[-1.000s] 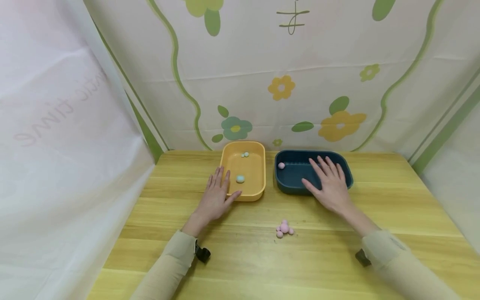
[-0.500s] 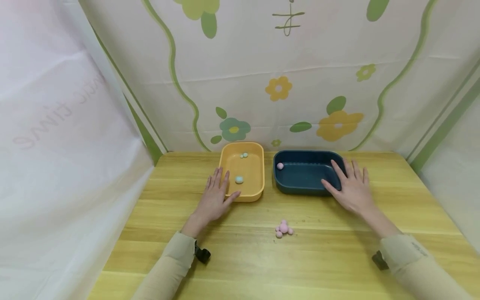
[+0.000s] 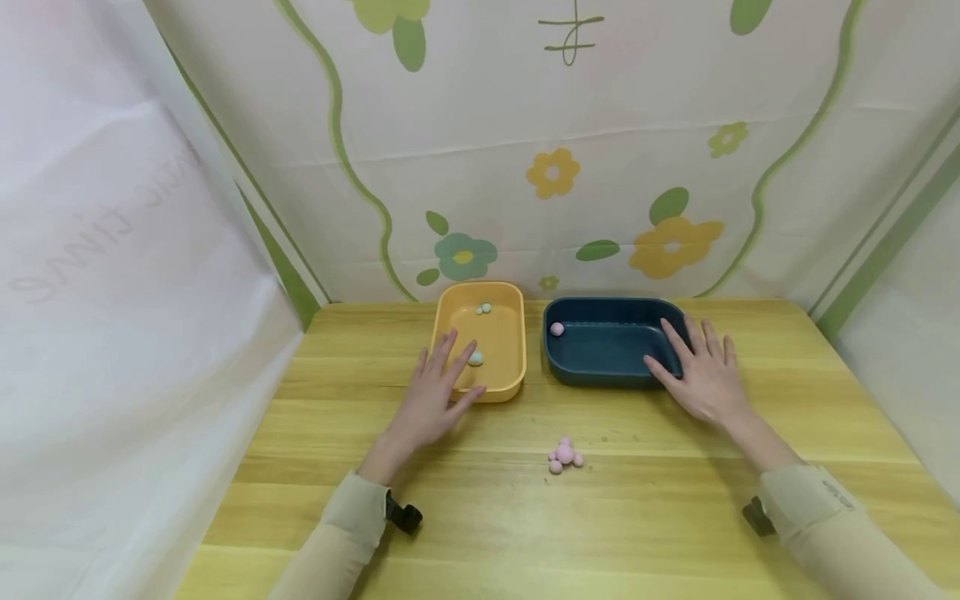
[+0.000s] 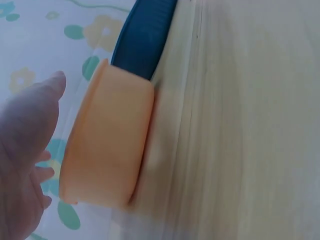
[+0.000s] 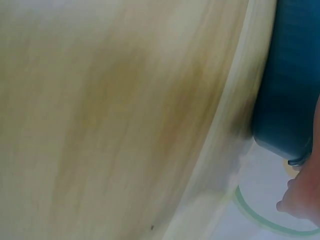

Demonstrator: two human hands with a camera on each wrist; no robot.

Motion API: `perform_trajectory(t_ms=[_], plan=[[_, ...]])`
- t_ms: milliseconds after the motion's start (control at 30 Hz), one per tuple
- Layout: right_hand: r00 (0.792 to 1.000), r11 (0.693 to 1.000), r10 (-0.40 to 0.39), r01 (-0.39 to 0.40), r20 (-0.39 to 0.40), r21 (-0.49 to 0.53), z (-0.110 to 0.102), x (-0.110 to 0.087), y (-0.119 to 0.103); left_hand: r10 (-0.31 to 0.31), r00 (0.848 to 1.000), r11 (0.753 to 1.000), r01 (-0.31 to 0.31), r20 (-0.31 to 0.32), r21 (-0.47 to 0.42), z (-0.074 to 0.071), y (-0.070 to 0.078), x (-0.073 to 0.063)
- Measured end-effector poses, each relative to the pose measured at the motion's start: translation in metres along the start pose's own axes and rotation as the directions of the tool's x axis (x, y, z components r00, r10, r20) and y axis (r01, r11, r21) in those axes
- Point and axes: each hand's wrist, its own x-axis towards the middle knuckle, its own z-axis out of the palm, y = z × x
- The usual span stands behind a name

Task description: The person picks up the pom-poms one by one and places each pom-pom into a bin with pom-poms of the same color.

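Note:
My left hand is spread over the near left corner of the yellow tray, holding nothing. Its index fingertip overlaps a pale green ball in view; whether they touch I cannot tell. Farther back in that tray lie small green balls. At the right end of the dark blue tray, my right hand lies with fingers apart over the rim. One pink ball sits at that tray's left end. The left wrist view shows my thumb beside the yellow tray's outer wall.
A cluster of several pink balls lies on the wooden table, in front of the trays and between my forearms. Behind the trays hangs a flower-print cloth. Another white cloth hangs along the left side.
My right hand has moved right, from over the dark blue tray to its right end. My left hand's fingers have shifted slightly inward over the yellow tray. The head view has shifted a little.

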Motion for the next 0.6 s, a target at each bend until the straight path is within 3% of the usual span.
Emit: perform_trajectory(t_ms=[167, 267, 600], plan=[[1.0, 1.0, 0.004, -0.004, 0.012, -0.001, 0.0, 0.0, 0.0, 0.129, 0.987, 0.99, -0.134, -0.097, -0.039, 0.003, 0.012, 0.0], [1.0, 1.0, 0.008, -0.008, 0.016, 0.0, -0.001, 0.0, 0.001, 0.171, 0.976, 0.982, -0.179, -0.132, -0.053, 0.007, 0.018, 0.001], [1.0, 1.0, 0.013, -0.014, 0.027, 0.012, -0.002, 0.0, -0.002, 0.232, 0.966, 0.965, -0.243, -0.112, -0.097, 0.022, 0.031, -0.002]])
